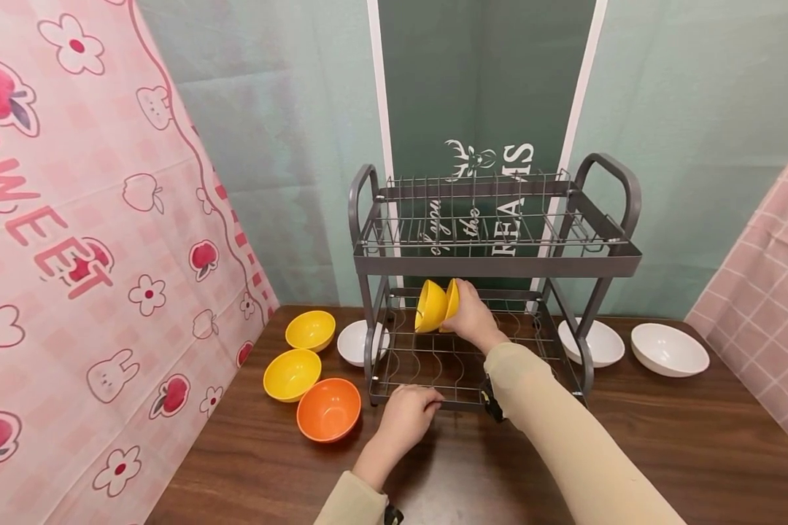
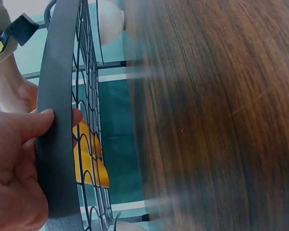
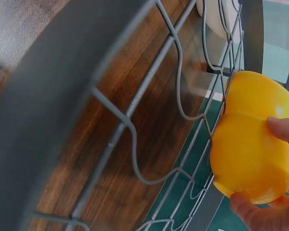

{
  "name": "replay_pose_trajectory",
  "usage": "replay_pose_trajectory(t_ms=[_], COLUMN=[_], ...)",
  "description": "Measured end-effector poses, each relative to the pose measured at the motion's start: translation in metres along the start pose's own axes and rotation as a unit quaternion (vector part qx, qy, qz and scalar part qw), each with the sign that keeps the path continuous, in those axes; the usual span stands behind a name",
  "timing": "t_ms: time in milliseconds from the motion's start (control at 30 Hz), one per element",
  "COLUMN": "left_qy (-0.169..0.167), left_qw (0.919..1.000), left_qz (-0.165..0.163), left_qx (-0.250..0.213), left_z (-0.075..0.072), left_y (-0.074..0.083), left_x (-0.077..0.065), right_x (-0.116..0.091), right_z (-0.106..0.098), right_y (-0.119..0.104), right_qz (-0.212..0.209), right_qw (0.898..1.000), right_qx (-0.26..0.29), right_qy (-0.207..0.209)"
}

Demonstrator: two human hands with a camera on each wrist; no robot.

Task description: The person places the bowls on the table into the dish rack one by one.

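A yellow bowl (image 1: pixel 452 306) stands on edge in the lower tier of a dark grey dish rack (image 1: pixel 499 266), and my right hand (image 1: pixel 474 321) holds it with thumb and fingers. Just left of it another yellow bowl (image 1: pixel 430 306) leans in the wires. In the right wrist view the held bowl (image 3: pixel 253 159) lies against the other bowl (image 3: pixel 253 91), both touching the wire grid. My left hand (image 1: pixel 406 419) grips the lower tier's front rail (image 2: pixel 60 163), thumb on the near side and fingertips showing behind it in the left wrist view.
Left of the rack sit two yellow bowls (image 1: pixel 311 330) (image 1: pixel 292 375), an orange bowl (image 1: pixel 329 410) and a white bowl (image 1: pixel 361 343). To the right are two more white bowls (image 1: pixel 597 343) (image 1: pixel 670 350). The rack's upper tier and side handles (image 1: pixel 620 186) rise above my right hand.
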State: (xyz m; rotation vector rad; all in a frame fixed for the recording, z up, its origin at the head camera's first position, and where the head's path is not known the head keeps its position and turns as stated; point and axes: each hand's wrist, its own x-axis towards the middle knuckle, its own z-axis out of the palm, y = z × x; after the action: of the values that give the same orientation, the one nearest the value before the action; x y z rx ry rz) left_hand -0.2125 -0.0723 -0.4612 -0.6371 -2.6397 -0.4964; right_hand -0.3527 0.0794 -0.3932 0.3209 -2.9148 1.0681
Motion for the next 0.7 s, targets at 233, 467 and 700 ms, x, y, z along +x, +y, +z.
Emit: replay_pose_trajectory(t_ms=[233,467,700], left_qy=[0.0,0.012,0.021], left_qw=[1.0,0.9999,0.9996], left_qz=[-0.002,0.009,0.017], left_qx=[0.002,0.006,0.007], left_z=[0.0,0.001,0.0], left_y=[0.0,-0.001,-0.001], left_x=[0.0,0.001,0.0], right_x=[0.002,0.002,0.0], right_z=[0.008,0.014,0.016], right_y=[0.001,0.001,0.002], right_qz=[-0.009,-0.006,-0.005], right_qw=[1.0,1.0,0.999], right_qx=[0.012,0.014,0.02], right_qy=[0.016,0.021,0.024])
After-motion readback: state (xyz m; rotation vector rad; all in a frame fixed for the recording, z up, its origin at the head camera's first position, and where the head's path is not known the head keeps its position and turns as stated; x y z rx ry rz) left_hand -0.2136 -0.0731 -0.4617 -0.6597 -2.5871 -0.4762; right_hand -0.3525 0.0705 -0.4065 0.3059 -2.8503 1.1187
